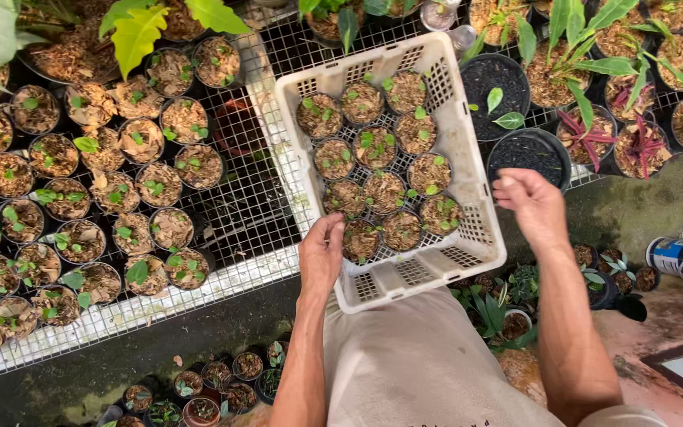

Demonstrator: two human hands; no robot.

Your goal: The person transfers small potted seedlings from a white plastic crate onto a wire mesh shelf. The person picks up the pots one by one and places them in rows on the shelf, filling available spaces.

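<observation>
Thirteen or so small seedling pots (382, 168) probably make the stiff white plastic crate (454, 119) fairly heavy and tippy, so its near rim, where the left hand (322, 255) curls closed, suits gripping, while the right hand (533, 202) hovers loosely half-closed, empty, beside its wall.

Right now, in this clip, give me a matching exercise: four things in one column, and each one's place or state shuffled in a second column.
Things:
1. left hand
2. right hand
3. white crate
4. large black pot

Places or states:
A. holds rows of small seedling pots
B. in the air at the crate's right side, holding nothing
C. on the mesh bench beyond the crate, with one small green plant
D. on a small pot at the crate's near edge

Pairs: 1-D, 2-B, 3-A, 4-C
</observation>
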